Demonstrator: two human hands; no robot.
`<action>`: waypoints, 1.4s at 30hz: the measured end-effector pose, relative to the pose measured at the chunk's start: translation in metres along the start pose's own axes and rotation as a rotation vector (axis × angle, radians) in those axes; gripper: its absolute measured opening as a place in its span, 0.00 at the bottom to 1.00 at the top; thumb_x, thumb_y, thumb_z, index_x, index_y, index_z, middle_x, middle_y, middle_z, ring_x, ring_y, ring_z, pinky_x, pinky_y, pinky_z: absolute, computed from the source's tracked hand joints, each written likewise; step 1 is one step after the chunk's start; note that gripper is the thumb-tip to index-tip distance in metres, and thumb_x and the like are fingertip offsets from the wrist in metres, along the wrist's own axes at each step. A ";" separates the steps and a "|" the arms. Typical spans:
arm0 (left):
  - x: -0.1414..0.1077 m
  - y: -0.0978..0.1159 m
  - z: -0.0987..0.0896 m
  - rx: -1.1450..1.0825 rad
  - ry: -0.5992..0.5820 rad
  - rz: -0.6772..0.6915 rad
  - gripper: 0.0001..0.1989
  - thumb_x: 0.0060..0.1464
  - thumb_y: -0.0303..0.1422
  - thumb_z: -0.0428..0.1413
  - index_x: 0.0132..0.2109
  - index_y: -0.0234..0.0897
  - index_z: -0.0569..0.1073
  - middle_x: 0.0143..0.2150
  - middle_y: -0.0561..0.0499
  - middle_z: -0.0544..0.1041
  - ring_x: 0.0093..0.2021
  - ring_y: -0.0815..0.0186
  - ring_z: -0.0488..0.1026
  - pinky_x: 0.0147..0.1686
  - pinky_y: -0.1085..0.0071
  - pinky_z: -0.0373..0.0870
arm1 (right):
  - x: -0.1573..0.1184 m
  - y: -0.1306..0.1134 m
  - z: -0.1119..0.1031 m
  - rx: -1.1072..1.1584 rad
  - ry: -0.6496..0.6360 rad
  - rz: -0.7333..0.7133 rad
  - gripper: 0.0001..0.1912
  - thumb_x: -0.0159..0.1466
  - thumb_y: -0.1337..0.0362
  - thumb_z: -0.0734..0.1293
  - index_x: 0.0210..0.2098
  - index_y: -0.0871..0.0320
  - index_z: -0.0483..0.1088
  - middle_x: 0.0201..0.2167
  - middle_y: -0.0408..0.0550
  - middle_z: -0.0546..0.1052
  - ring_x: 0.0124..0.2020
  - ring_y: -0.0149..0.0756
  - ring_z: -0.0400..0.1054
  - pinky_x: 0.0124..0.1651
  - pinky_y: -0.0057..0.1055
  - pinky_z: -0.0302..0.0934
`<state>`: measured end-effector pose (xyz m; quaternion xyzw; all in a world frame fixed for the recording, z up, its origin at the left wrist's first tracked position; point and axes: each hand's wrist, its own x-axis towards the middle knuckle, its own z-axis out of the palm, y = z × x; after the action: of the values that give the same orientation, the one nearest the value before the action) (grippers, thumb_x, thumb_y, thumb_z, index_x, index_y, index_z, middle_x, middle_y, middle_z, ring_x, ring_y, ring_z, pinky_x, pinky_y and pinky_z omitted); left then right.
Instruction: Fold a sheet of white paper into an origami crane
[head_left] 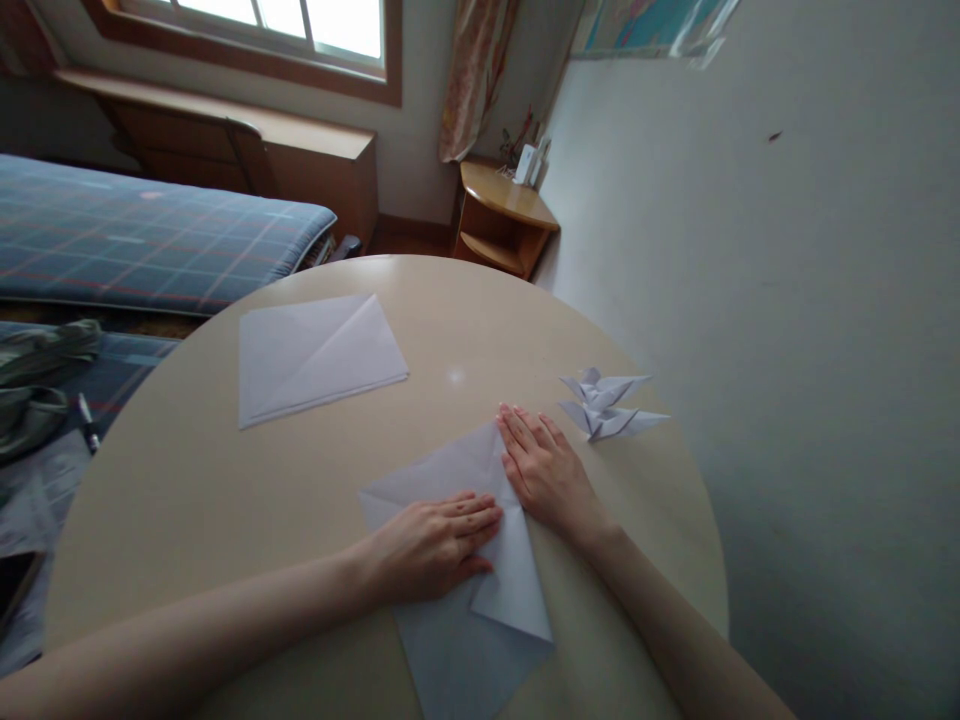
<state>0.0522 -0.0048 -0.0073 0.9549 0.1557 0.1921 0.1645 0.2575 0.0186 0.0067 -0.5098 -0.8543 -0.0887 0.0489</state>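
A white paper sheet [442,640] lies on the round cream table [225,520], its right side folded inward as a flap with a visible crease. My left hand [442,545] rests flat across the middle of the sheet, fingers pointing right and thumb a little apart. Near the sheet's top corner, my right hand [544,470] lies with fingers stretched forward, pressing on the folded edge. Neither hand grips anything. To the right of my right hand stand two folded white paper cranes [611,405], close together.
A stack of creased white paper [319,355] lies at the table's back left. Beyond the table are a plaid mattress [150,235], a wooden desk [322,135] and a corner shelf [506,195]. A pen [88,423] and papers are at the left; a wall rises on the right.
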 end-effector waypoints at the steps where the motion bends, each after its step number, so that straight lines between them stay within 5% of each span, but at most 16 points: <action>1: 0.000 0.000 0.000 -0.002 0.001 -0.003 0.20 0.62 0.36 0.45 0.54 0.25 0.67 0.55 0.42 0.70 0.57 0.59 0.64 0.58 0.65 0.61 | 0.000 0.000 -0.001 -0.017 -0.006 -0.002 0.24 0.65 0.65 0.53 0.60 0.66 0.54 0.63 0.53 0.54 0.63 0.42 0.48 0.62 0.45 0.43; 13: 0.000 0.000 -0.002 -0.003 -0.027 -0.019 0.20 0.62 0.36 0.45 0.54 0.25 0.67 0.55 0.42 0.69 0.57 0.59 0.64 0.59 0.64 0.60 | 0.012 0.009 -0.009 0.014 -0.060 -0.034 0.20 0.66 0.66 0.53 0.55 0.63 0.64 0.58 0.49 0.64 0.61 0.41 0.53 0.61 0.43 0.47; 21: 0.000 -0.001 -0.002 0.020 -0.038 -0.007 0.20 0.62 0.36 0.43 0.55 0.27 0.66 0.56 0.44 0.69 0.58 0.60 0.63 0.59 0.65 0.60 | 0.010 0.013 0.009 0.222 0.193 0.029 0.19 0.67 0.65 0.53 0.55 0.62 0.63 0.55 0.53 0.67 0.56 0.39 0.59 0.55 0.38 0.56; 24: 0.001 -0.001 -0.003 0.029 -0.051 -0.009 0.20 0.62 0.36 0.43 0.54 0.27 0.66 0.56 0.43 0.69 0.58 0.60 0.63 0.59 0.66 0.60 | 0.002 0.015 0.001 0.219 0.269 0.004 0.15 0.67 0.65 0.54 0.45 0.61 0.70 0.44 0.54 0.75 0.46 0.40 0.66 0.48 0.36 0.59; 28: 0.001 -0.001 -0.004 0.032 -0.051 -0.012 0.20 0.62 0.36 0.44 0.54 0.26 0.67 0.56 0.43 0.68 0.58 0.60 0.63 0.59 0.65 0.60 | -0.015 0.011 -0.011 0.239 0.098 -0.066 0.17 0.66 0.63 0.57 0.22 0.59 0.67 0.21 0.48 0.72 0.27 0.35 0.64 0.31 0.29 0.55; 35: 0.001 0.000 -0.005 0.032 -0.050 -0.026 0.18 0.62 0.33 0.43 0.55 0.29 0.66 0.56 0.45 0.69 0.58 0.61 0.63 0.59 0.65 0.60 | -0.028 0.010 -0.013 0.369 -0.099 -0.015 0.16 0.64 0.60 0.61 0.21 0.58 0.63 0.21 0.43 0.70 0.24 0.30 0.62 0.29 0.26 0.50; 42: 0.001 0.001 -0.006 0.047 -0.055 -0.030 0.19 0.63 0.33 0.42 0.54 0.28 0.67 0.56 0.45 0.69 0.57 0.62 0.64 0.59 0.65 0.60 | -0.030 0.009 -0.021 0.196 -0.144 -0.071 0.13 0.64 0.65 0.60 0.24 0.59 0.65 0.24 0.46 0.71 0.27 0.32 0.63 0.30 0.28 0.47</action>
<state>0.0509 -0.0036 -0.0008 0.9609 0.1701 0.1597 0.1492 0.2794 -0.0080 0.0228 -0.4769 -0.8778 0.0304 0.0341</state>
